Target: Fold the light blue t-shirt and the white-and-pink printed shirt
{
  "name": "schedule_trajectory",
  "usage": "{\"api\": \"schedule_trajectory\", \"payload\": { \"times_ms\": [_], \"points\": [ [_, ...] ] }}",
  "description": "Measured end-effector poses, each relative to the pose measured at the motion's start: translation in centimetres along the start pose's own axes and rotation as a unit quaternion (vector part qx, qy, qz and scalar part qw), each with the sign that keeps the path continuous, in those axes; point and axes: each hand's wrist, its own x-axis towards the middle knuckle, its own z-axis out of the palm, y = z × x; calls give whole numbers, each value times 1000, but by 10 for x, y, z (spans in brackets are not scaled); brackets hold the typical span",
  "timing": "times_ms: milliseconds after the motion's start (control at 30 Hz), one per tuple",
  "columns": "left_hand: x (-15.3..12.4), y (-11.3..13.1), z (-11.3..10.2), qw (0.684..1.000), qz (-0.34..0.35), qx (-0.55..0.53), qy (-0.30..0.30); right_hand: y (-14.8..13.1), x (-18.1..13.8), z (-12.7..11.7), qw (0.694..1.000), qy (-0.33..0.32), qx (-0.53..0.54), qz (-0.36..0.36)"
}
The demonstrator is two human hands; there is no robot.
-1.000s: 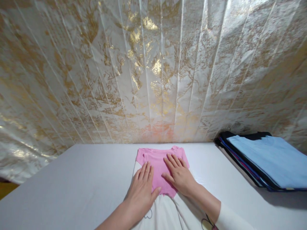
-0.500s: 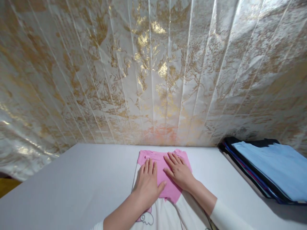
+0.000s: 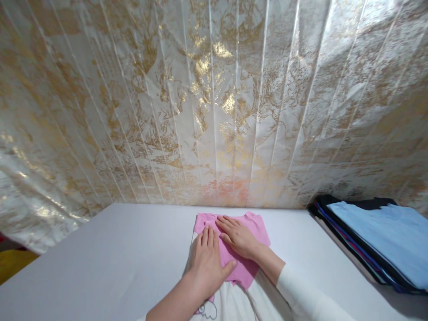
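A pink and white garment (image 3: 245,272) lies on the white table, its pink part spread toward the far edge and its white part, with a cartoon print, nearer to me. My left hand (image 3: 207,258) rests flat on the left side of the pink cloth, fingers pointing away and thumb out to the right. Flat on the upper middle of the pink cloth lies my right hand (image 3: 238,237), fingers stretched toward the upper left. Neither hand grips the fabric. The hands are close together but apart.
To the right stands a stack of folded clothes (image 3: 381,240) with a light blue piece on top. The white table (image 3: 110,258) ends at a wall covering (image 3: 214,111) with shiny gold patterns. Something yellow (image 3: 15,265) shows past the table's left edge.
My right hand has slid left across the pink cloth, closer to my left hand. The left hand stays nearly in place. The whole view has shifted slightly.
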Motion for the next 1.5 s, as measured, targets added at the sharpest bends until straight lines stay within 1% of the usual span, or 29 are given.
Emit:
{"api": "schedule_trajectory", "payload": {
  "times_ms": [100,200,300,367,467,600,800,1000,1333,1500],
  "points": [
    [3,-2,-4,1000,3,-8,-2,2,4,-4,1000,-3,7,2],
    [9,-9,-7,999,38,-27,7,6,-11,-5,1000,11,17,13],
    [13,-16,-8,997,72,-41,-5,19,-35,-3,996,46,-14,80],
    [14,-18,-7,997,65,-40,-17,34,-47,-3,988,54,-52,132],
    [15,-19,-5,998,48,-31,-22,58,-52,-8,979,30,-87,181],
    [17,-21,1,998,48,-27,-15,76,-42,-17,981,1,-87,171],
    [23,-28,9,997,71,-30,30,77,-34,-23,980,5,-97,173],
    [24,-29,10,996,74,-29,45,75,-36,-23,978,9,-114,176],
    [32,-32,16,994,87,-30,56,80,-33,-21,965,68,-144,207],
    [34,-31,16,993,90,-31,65,76,-33,-23,959,87,-159,217]
  ]
}}
